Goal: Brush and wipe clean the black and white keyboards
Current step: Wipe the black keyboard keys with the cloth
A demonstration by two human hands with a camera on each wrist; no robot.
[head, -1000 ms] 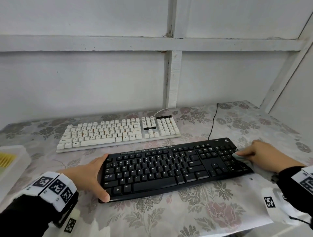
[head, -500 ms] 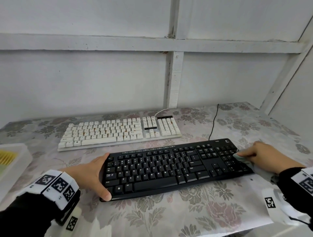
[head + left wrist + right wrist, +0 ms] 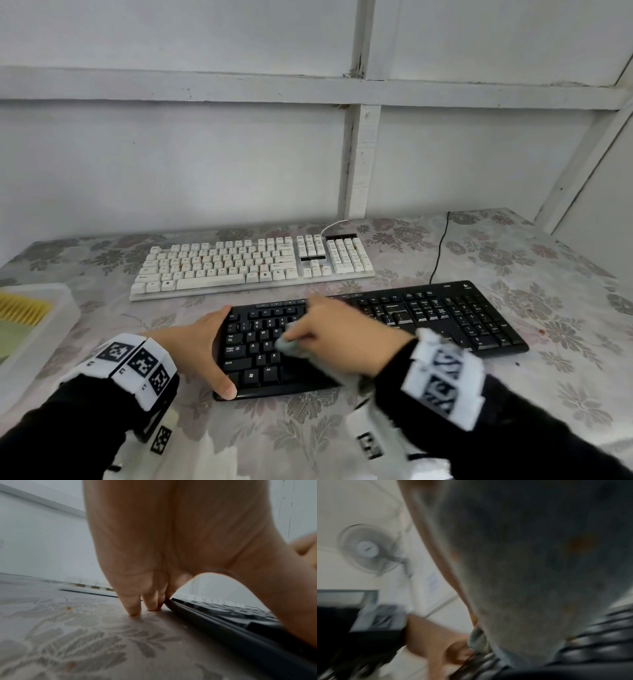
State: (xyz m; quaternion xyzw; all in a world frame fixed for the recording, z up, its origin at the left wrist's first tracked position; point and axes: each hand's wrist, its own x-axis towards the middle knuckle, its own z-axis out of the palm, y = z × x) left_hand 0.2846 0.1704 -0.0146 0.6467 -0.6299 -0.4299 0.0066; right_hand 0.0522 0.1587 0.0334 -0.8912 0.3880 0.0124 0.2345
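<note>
Right hand (image 3: 337, 330) grips a cloth (image 3: 286, 345) (blurred) on the black keyboard (image 3: 445, 315); left hand (image 3: 197, 346), fingers straight, braces its end.

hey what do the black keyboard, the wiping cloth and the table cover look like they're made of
Black keyboard: looks like moulded plastic, matt keys with printed white legends and a slightly shinier frame.
Cloth in the right hand: soft pale grey-blue fabric, bunched and fuzzy; blur hides the weave.
Table cover: flower-printed sheet with a faint sheen, perhaps vinyl or coated fabric.

Gap between keyboards (image 3: 445, 315) — cable (image 3: 440, 253) across
</note>
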